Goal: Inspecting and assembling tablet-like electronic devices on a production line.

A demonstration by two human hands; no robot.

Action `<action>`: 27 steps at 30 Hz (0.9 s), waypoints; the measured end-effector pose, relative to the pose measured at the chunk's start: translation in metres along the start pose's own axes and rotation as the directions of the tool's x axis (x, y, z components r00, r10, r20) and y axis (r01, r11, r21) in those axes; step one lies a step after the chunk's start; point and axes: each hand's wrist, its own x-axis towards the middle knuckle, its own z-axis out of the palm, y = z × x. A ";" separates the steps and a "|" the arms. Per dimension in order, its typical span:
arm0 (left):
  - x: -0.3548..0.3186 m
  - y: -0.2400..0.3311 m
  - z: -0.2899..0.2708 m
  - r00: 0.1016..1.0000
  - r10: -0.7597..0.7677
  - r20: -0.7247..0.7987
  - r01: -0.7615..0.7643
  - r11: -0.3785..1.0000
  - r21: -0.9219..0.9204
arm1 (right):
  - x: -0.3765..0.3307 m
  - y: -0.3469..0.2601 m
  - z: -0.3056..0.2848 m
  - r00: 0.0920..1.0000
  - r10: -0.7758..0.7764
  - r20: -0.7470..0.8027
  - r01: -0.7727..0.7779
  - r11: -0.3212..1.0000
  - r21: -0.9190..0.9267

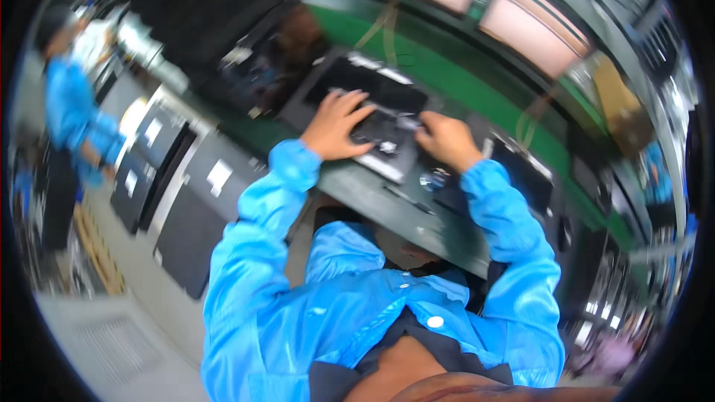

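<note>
A dark, flat, rectangular device with pale edges [389, 98] lies on the workbench in front of me, blurred by motion. My left hand [339, 125] rests over its left side, with the fingers spread and thumb apart. Small shiny parts [386, 147] show on the device just right of that hand. At its right edge is my right hand [445, 140], fingers curled and thumb bent in. Whatever those fingers pinch is too blurred to name.
A thin dark tool [408, 199] lies near the bench's front edge [417, 227]. Another dark panel [521, 171] sits to the right. Behind is a green mat [439, 74]. Dark boxes [195, 212] stand at left, and a person in blue [71, 100] stands beyond.
</note>
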 end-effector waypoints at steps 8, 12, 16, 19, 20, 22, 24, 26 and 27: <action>-0.018 0.039 -0.020 0.900 0.083 -0.427 -0.035 0.992 0.118 | -0.028 -0.019 -0.069 0.927 -0.240 -0.288 0.131 0.927 -0.353; -0.121 0.087 -0.075 0.718 -0.344 -0.605 0.516 0.847 0.130 | -0.068 0.042 -0.043 0.919 0.057 -0.390 -0.047 0.998 0.035; -0.250 0.081 -0.183 0.184 -0.837 -0.515 0.567 0.518 -0.640 | -0.093 0.053 -0.025 0.933 0.115 -0.342 -0.100 0.993 0.061; -0.380 0.037 -0.211 0.003 -0.998 -0.067 0.190 0.066 -0.980 | -0.102 0.049 -0.014 0.931 0.099 -0.352 -0.110 0.994 -0.010; -0.442 0.018 -0.210 -0.064 -0.996 0.057 0.159 -0.067 -0.985 | -0.104 0.049 -0.015 0.930 0.092 -0.355 -0.095 0.995 0.009; -0.467 0.012 -0.209 -0.168 -0.964 0.206 0.180 -0.236 -0.955 | -0.103 0.052 -0.013 0.940 0.093 -0.328 -0.115 0.992 -0.049; -0.488 -0.001 -0.200 -0.237 -0.945 0.225 0.232 -0.280 -0.932 | -0.109 0.054 -0.020 0.941 0.085 -0.329 -0.115 0.991 -0.071; -0.491 -0.005 -0.198 -0.287 -0.930 0.230 0.282 -0.312 -0.907 | -0.113 0.055 -0.020 0.959 0.035 -0.280 -0.092 0.977 -0.193; -0.511 -0.009 -0.200 -0.284 -0.942 0.177 0.324 -0.269 -0.907 | -0.110 0.051 -0.021 0.962 0.007 -0.273 -0.064 0.977 -0.201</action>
